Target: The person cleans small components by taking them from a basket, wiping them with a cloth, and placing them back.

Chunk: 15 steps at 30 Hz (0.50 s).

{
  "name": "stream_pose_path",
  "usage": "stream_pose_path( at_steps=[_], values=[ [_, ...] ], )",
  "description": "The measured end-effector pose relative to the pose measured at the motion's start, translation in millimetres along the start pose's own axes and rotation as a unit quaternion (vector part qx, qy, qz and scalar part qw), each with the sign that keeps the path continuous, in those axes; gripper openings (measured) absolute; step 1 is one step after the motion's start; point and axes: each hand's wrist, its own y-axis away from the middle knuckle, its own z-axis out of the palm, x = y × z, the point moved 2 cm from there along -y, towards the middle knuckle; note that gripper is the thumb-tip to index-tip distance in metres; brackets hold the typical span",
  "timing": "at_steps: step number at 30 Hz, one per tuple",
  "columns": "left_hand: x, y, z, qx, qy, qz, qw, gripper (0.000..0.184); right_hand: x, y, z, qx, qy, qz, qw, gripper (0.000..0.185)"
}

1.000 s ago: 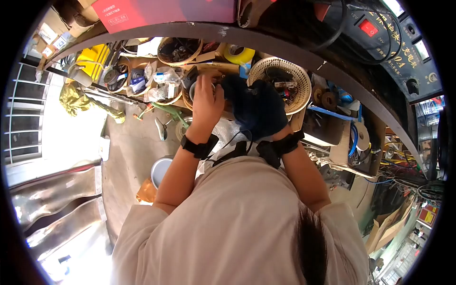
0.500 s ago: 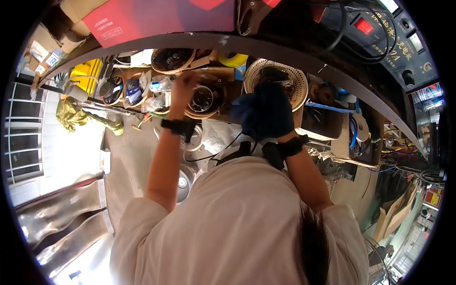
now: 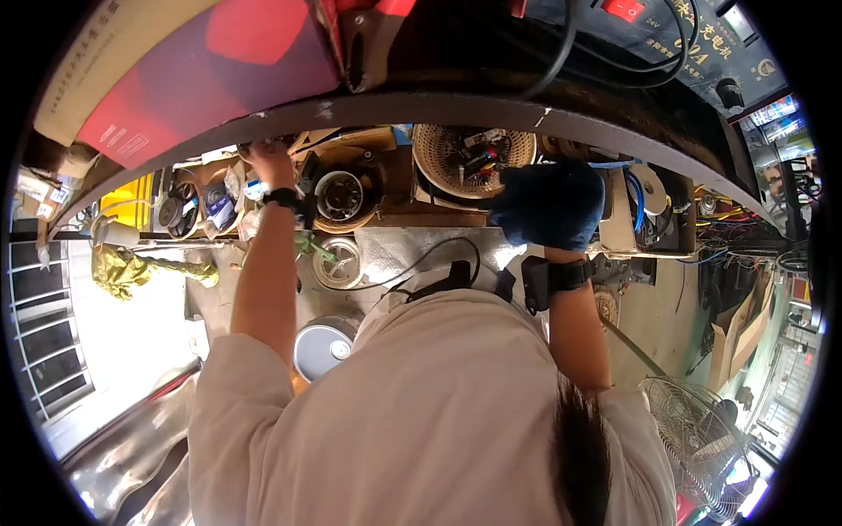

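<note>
The left hand [image 3: 270, 164] is held far out to the left, close to the edge of the dark shelf [image 3: 395, 114]; its fingers are bent, and whether anything is pinched by the shadowed tips cannot be told. The right hand [image 3: 556, 215] is covered by soft, dark blue fabric [image 3: 542, 195], glove or cloth, so whether the fingers beneath are spread or pressed together cannot be told. The fabric is found well to the right of the left hand, its longer side set roughly across the view; by it the lower right of the round, cream, perforated plastic basket [image 3: 430, 156] is bordered. Between the hands, a round, brown wicker basket [image 3: 351, 224] is seen, in which a round, silver metal bowl [image 3: 324, 202] is held. This pair is placed to the right of the left hand and nearer the body; the left hand is the closer one, and no long axis is shown by the round rims
</note>
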Motion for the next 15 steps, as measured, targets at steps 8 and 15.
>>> stream_pose_path(
  at_steps=[8,15],
  values=[
    [146,144,98,-0.394,0.119,0.238,0.88,0.034,-27,-6,-12,0.042,0.249,-0.226,0.941,0.016],
    [162,168,185,-0.423,-0.239,0.346,0.802,0.039,-51,-2,-36,-0.081,-0.1,-0.061,0.99,0.04]
  ],
)
